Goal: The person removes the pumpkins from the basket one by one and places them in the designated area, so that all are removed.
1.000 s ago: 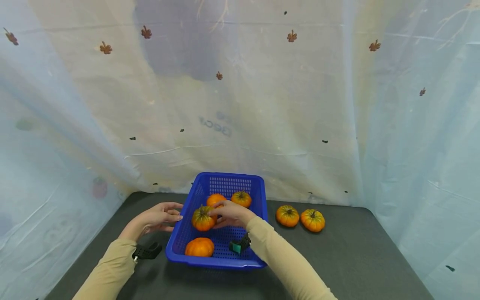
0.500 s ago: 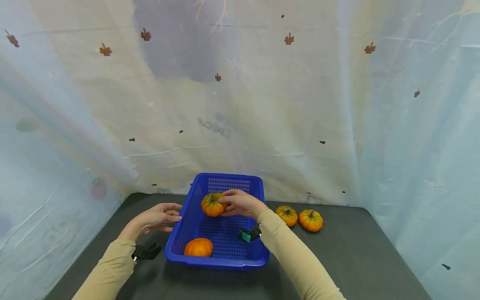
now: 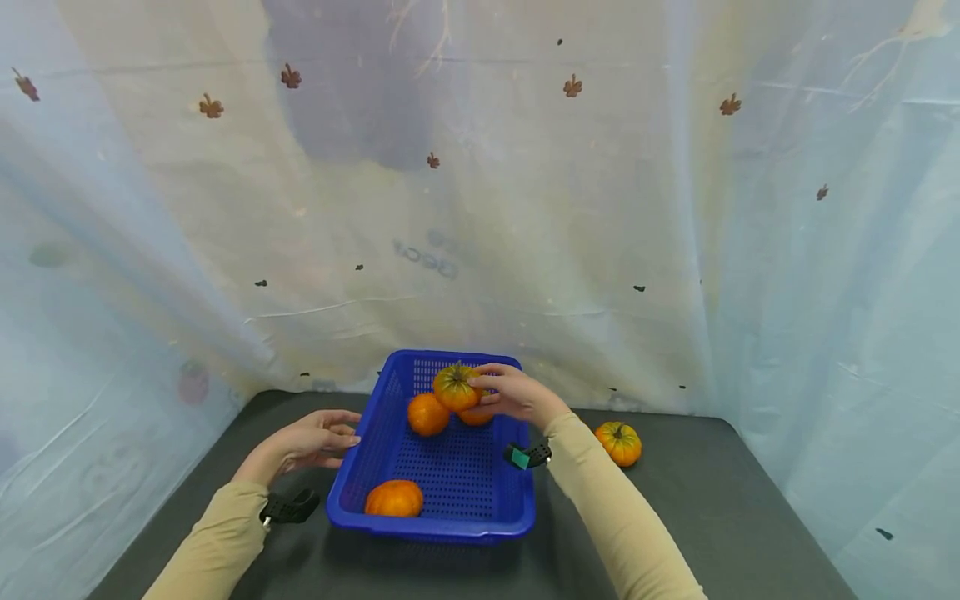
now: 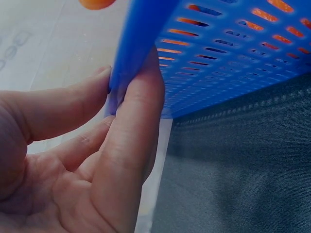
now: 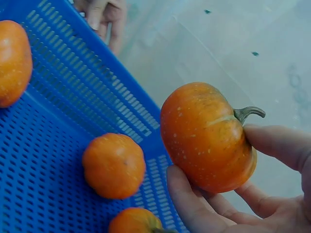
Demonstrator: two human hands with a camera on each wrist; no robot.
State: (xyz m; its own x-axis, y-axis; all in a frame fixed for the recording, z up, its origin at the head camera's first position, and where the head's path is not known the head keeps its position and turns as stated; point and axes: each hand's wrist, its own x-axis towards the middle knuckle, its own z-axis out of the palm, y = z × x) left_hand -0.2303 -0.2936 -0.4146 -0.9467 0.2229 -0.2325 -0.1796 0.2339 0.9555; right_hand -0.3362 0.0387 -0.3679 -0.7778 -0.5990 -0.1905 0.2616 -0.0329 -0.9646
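Note:
My right hand (image 3: 517, 392) grips a small orange pumpkin (image 3: 456, 387) over the back of the blue perforated basket (image 3: 431, 528). In the right wrist view this pumpkin (image 5: 204, 138) sits between thumb and fingers, its curved stem pointing to the right. Under it in the basket lie a rounder pumpkin (image 3: 428, 415) and another pumpkin (image 3: 476, 417), partly hidden by the hand. A wider pumpkin (image 3: 394, 498) rests in the front left corner. My left hand (image 3: 311, 442) pinches the basket's left rim between thumb and fingers, as the left wrist view shows.
To the right of the basket a pumpkin (image 3: 618, 442) sits on the dark table (image 3: 697, 508), with a sliver of another visible beside the right sleeve (image 3: 611, 500). A pale plastic sheet (image 3: 495, 208) with leaf prints hangs behind and at both sides.
The right hand has carried its pumpkin back and to the right across the basket, uncovering the rounder pumpkin. The left hand keeps its place on the rim. The right sleeve now covers one outside pumpkin.

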